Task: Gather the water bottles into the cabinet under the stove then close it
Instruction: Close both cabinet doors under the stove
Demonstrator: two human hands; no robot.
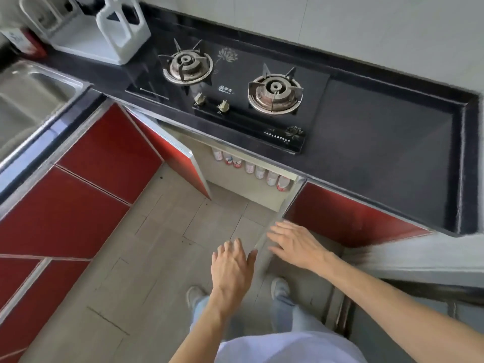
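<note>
Several water bottles (pixel 250 167) with red and white labels stand in a row inside the cabinet (pixel 230 183) under the stove (pixel 227 93). Both red doors hang open. The left door (pixel 180 159) swings out to the left. I see the right door (pixel 277 218) edge-on, running toward me. My left hand (pixel 231 265) is on the inner side of that door's near edge, fingers spread, thumb close to the edge. My right hand (pixel 294 244) lies flat with fingers apart on its outer side. Neither hand holds anything.
A steel sink (pixel 28 100) is set in the counter at left. A white rack (pixel 86 40) and white jug (pixel 123 30) stand behind it. Dark countertop (pixel 379 153) extends right of the stove. Grey tiled floor (pixel 162 231) lies below, with my feet near the right door.
</note>
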